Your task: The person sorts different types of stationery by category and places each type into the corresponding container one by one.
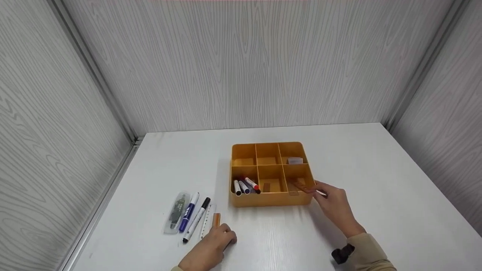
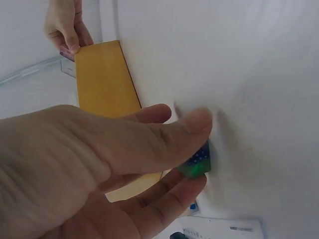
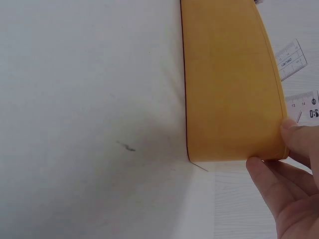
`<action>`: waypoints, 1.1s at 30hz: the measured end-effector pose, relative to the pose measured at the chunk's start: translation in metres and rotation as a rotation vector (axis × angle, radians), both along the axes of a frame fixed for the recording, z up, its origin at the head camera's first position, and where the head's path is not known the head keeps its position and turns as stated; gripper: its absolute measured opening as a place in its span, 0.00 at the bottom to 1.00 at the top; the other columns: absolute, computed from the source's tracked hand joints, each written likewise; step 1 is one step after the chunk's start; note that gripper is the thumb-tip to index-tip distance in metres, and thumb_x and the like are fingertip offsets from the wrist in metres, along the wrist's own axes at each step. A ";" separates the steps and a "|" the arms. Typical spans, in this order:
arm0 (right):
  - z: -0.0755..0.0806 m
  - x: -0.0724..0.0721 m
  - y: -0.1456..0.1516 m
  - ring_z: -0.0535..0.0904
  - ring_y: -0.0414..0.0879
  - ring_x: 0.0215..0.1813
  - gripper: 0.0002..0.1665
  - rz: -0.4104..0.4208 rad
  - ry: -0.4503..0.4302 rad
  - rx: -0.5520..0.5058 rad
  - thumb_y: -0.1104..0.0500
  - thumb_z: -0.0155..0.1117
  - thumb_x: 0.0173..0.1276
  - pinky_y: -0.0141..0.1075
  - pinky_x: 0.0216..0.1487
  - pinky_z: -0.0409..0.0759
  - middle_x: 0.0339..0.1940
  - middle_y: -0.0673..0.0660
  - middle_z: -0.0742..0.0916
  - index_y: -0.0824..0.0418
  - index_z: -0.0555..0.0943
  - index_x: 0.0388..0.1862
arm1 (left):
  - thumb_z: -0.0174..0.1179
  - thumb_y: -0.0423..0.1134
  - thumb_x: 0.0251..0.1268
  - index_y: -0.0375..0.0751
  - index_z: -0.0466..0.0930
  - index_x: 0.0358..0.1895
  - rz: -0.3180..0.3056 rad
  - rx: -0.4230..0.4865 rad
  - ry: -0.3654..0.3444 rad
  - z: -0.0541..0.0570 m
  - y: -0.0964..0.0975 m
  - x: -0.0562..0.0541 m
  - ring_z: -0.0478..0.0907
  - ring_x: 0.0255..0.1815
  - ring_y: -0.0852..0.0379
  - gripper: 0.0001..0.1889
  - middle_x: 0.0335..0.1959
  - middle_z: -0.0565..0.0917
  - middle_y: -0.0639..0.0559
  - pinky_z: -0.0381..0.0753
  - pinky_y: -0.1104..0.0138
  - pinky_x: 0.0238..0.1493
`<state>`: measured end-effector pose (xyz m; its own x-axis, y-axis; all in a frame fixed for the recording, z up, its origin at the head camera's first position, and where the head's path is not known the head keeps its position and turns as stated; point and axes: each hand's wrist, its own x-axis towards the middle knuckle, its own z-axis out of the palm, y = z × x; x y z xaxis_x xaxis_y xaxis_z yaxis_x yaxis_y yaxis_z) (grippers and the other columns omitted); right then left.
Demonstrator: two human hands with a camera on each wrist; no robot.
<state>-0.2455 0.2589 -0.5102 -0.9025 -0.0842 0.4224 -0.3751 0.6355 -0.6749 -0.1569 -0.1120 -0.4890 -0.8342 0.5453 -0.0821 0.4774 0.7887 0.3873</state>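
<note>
The left hand (image 1: 214,242) pinches a green-and-blue item (image 2: 196,168) while the right hand (image 1: 334,202) grips the corner of the tray (image 1: 271,200), ahead-right of that pinch; tray loading appears in hand, next calling for a lift.

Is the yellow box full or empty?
Partly full: the yellow box holds markers front left, but its back-left compartment looks empty.

The divided tray (image 1: 271,200) looks like smooth, faintly sheened plastic, on a smooth, softly glossy worktop (image 1: 271,241). At eight o'clock from it lies a case (image 1: 177,213) of clear, shiny plastic; at four, a matt cloth sleeve (image 1: 367,251); at twelve, a wood-grained panel (image 1: 244,67).
</note>
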 end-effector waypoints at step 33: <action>-0.003 0.000 -0.001 0.84 0.56 0.58 0.09 0.010 0.000 -0.035 0.69 0.69 0.63 0.42 0.48 0.85 0.54 0.64 0.87 0.59 0.87 0.41 | 0.68 0.40 0.63 0.45 0.83 0.46 -0.150 0.121 0.383 0.083 0.071 -0.061 0.80 0.42 0.58 0.10 0.42 0.83 0.52 0.83 0.71 0.46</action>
